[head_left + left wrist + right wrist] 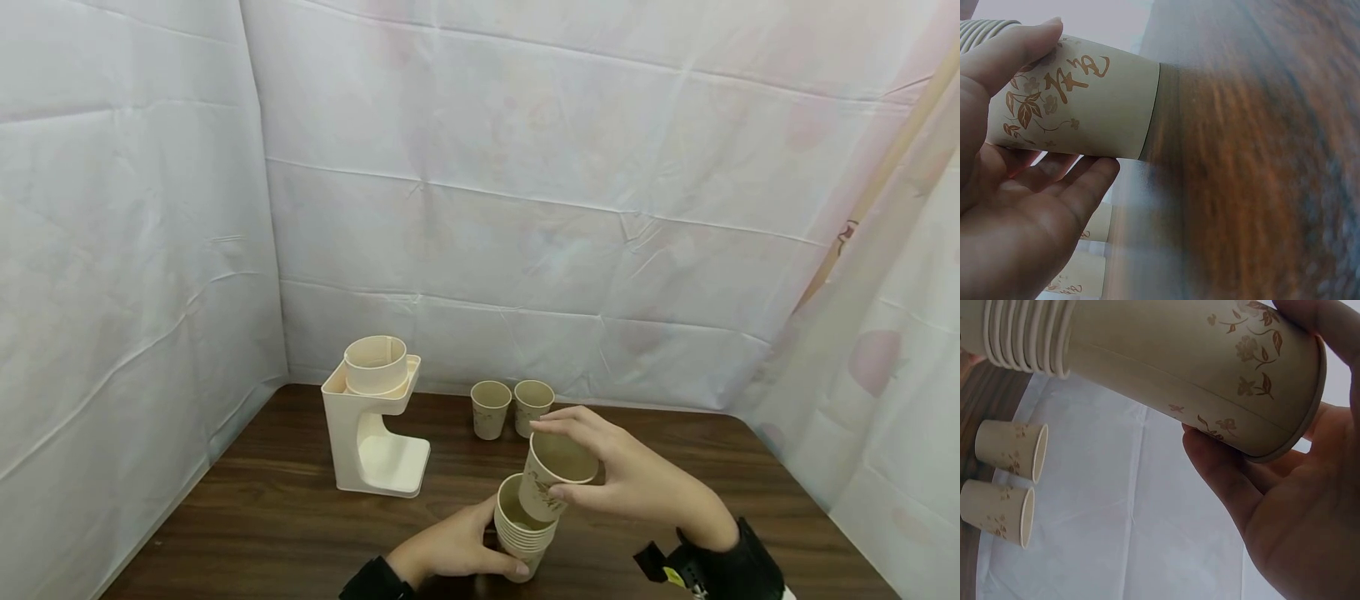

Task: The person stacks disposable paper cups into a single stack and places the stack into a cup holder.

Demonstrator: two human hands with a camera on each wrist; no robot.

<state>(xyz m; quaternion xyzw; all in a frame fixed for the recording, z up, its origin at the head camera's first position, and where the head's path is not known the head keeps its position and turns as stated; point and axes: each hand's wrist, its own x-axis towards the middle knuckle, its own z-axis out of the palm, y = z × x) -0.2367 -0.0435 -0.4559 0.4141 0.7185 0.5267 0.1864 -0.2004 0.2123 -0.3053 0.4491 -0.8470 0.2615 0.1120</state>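
Gripping a single cup (536,485) near its rim with the right hand (628,468), lower centre-right of the head frame; pressing the thumb to the near wall and reaching the fingers over the far side. Pointing the cup's base down and leftward, away from the right palm, at the mouth of the cup stack (519,540), bottom centre of the same frame. Slanting the long axis from rim at upper right to base at lower left. Appearing, upper left in the right wrist frame, to be lying base-end within the topmost rim; leaving inner wall contact impossible to tell.

Holding the stack from its left with the left hand (459,543); wrapping thumb and fingers around the wall below the nested rims and directing the stack's base toward the tabletop (262,475). Turning, by judgement, on the angle between both long axes, with the right hand nearer the mouth.

Listing further: a first standing cup (490,418) and a second standing cup (529,412), side by side, centre; a cream stand (345,446), left of centre.
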